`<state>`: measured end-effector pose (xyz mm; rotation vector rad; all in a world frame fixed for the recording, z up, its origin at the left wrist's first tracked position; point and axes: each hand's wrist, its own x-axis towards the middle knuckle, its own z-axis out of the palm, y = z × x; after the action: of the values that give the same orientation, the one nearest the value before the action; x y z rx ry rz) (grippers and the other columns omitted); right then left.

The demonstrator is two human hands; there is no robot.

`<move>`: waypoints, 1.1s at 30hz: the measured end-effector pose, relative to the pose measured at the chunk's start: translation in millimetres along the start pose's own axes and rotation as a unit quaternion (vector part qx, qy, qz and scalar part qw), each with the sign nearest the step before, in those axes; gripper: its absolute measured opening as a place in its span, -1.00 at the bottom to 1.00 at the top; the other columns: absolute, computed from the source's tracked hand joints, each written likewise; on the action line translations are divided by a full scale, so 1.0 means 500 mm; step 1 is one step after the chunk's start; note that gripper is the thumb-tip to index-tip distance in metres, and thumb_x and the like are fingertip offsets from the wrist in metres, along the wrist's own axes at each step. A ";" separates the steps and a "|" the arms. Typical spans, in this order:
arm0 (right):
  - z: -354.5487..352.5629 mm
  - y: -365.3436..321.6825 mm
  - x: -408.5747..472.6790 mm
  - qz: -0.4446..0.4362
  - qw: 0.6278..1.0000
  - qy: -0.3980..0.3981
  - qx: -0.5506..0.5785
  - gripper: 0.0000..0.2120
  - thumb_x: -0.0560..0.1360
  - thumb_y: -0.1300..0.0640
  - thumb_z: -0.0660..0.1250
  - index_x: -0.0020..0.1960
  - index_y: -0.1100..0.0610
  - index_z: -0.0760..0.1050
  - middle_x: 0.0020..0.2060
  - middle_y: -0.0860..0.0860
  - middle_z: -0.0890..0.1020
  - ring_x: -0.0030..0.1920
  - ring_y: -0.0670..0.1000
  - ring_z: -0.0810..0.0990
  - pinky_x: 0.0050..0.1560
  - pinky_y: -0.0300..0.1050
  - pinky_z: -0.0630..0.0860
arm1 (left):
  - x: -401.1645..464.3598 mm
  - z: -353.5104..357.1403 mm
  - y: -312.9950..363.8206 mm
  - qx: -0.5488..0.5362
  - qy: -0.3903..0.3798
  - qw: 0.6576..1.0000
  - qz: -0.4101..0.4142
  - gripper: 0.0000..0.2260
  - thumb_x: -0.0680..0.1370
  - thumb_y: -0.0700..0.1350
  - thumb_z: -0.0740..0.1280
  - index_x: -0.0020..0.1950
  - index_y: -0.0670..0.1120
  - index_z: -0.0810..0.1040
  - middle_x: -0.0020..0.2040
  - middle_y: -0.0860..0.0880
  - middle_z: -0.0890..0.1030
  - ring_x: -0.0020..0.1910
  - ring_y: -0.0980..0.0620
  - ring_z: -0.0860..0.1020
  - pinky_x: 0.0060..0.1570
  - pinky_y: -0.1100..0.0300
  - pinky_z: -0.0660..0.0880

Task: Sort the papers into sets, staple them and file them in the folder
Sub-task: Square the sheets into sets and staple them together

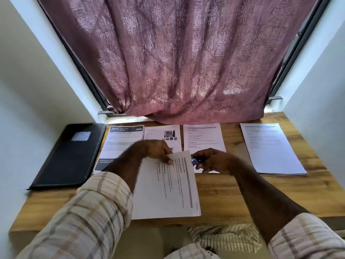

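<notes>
Papers, the set in hand (168,186), lie on the desk (233,191) centre-front, turned sideways so the printed lines run away from the person; long axis points near-to-far, far right corner up by the hands. Left hand (156,150) pinches that far edge, thumb and fingers curled on the sheet. Right hand (212,161) grips a small blue stapler (195,161), fingers wrapped round it, mouth just beside the same corner, touching or nearly, can't tell which. So the stapler comes in from the right and the corner sits between both hands; right hand nearer it. Judgement: stapling step, corner needs to slide into the mouth. Other sets (203,137) lie in a row behind. Folder (71,154), black, closed, far left, well apart, on the left-hand side.
</notes>
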<state>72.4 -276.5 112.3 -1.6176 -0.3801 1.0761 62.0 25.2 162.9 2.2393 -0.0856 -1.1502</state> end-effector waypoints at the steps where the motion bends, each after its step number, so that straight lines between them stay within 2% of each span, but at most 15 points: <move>1: 0.003 -0.002 0.004 0.000 1.000 -0.005 -0.003 -0.52 0.59 0.52 0.27 0.42 0.19 0.55 0.29 0.18 0.66 0.13 0.06 0.66 0.00 -0.07 0.65 | 0.000 0.001 -0.003 0.006 -0.002 1.000 -0.001 -0.79 0.57 0.03 0.53 0.17 0.01 0.74 0.04 -0.02 0.77 -0.02 -0.08 0.77 0.13 -0.08 0.68; 6: 0.002 -0.006 0.015 -0.009 0.999 -0.039 -0.004 -0.51 0.59 0.52 0.26 0.45 0.21 0.52 0.31 0.17 0.66 0.16 0.08 0.66 0.01 -0.06 0.64 | 0.005 -0.002 -0.012 0.043 -0.007 0.999 -0.009 -0.85 0.56 0.03 0.53 0.11 0.04 0.75 0.02 -0.02 0.78 -0.03 -0.06 0.77 0.15 -0.09 0.68; 11: 0.005 -0.014 0.025 -0.018 0.999 -0.012 -0.050 -0.60 0.60 0.44 0.32 0.40 0.21 0.56 0.23 0.16 0.69 0.09 0.06 0.65 0.00 -0.09 0.62 | 0.007 0.000 0.002 0.051 0.007 0.998 -0.022 -0.87 0.57 0.01 0.53 0.09 0.04 0.74 0.01 -0.01 0.78 -0.05 -0.05 0.77 0.11 -0.05 0.69; 14: 0.015 -0.020 0.035 -0.031 0.991 0.022 -0.129 -0.71 0.59 0.25 0.46 0.31 0.17 0.63 0.15 0.08 0.73 0.00 0.01 0.63 -0.06 -0.15 0.59 | 0.016 0.005 0.007 0.073 0.023 0.997 -0.030 -0.94 0.56 0.01 0.53 0.00 0.08 0.72 -0.02 0.00 0.78 -0.09 -0.02 0.77 0.09 -0.03 0.70; 16: 0.020 -0.022 0.039 -0.040 0.980 0.044 -0.191 -0.68 0.54 0.08 0.55 0.26 0.11 0.65 0.08 -0.02 0.75 -0.05 -0.04 0.63 -0.05 -0.16 0.59 | 0.022 0.009 0.009 0.087 0.028 0.995 -0.037 -0.93 0.56 0.02 0.53 0.01 0.08 0.72 -0.02 0.00 0.78 -0.10 -0.01 0.77 0.07 -0.02 0.71; 20: 0.023 -0.015 0.043 -0.067 0.960 0.074 -0.261 -0.62 0.47 -0.10 0.56 0.21 0.05 0.69 0.06 -0.12 0.75 0.08 -0.03 0.68 0.19 -0.12 0.62 | 0.025 0.015 0.012 0.109 0.041 0.992 -0.046 -0.85 0.56 0.03 0.53 0.09 0.04 0.71 0.01 -0.01 0.77 -0.12 0.01 0.77 0.02 0.03 0.72; 26: 0.025 -0.006 0.050 -0.071 0.942 0.103 -0.312 -0.78 0.54 -0.11 0.51 0.14 -0.07 0.70 0.03 -0.19 0.74 0.05 -0.03 0.69 0.17 -0.11 0.63 | 0.034 0.028 0.014 0.120 0.054 0.990 -0.050 -0.83 0.56 0.03 0.53 0.11 0.04 0.71 0.04 0.00 0.77 -0.14 0.01 0.77 -0.01 0.04 0.72; 29: 0.027 -0.005 0.051 -0.077 0.936 0.110 -0.326 -0.78 0.55 -0.05 0.52 0.15 0.00 0.71 0.02 -0.19 0.73 0.01 -0.08 0.68 0.07 -0.20 0.60 | 0.037 0.032 0.014 0.130 0.058 0.988 -0.052 -0.79 0.56 0.03 0.53 0.16 0.02 0.71 0.04 0.01 0.76 -0.13 0.02 0.77 -0.01 0.04 0.72; 33: 0.030 -0.007 0.051 -0.074 0.930 0.120 -0.339 -0.77 0.54 0.04 0.55 0.15 0.09 0.71 -0.04 -0.19 0.66 -0.04 -0.11 0.64 -0.05 -0.32 0.47 | 0.040 0.038 0.016 0.131 0.064 0.988 -0.050 -0.84 0.56 0.03 0.52 0.11 0.05 0.70 0.04 0.01 0.76 -0.14 0.03 0.77 -0.01 0.05 0.72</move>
<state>75.0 -248.0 104.6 -2.2582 -0.7525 0.6407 61.8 3.0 144.8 2.5709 -0.0774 -1.0977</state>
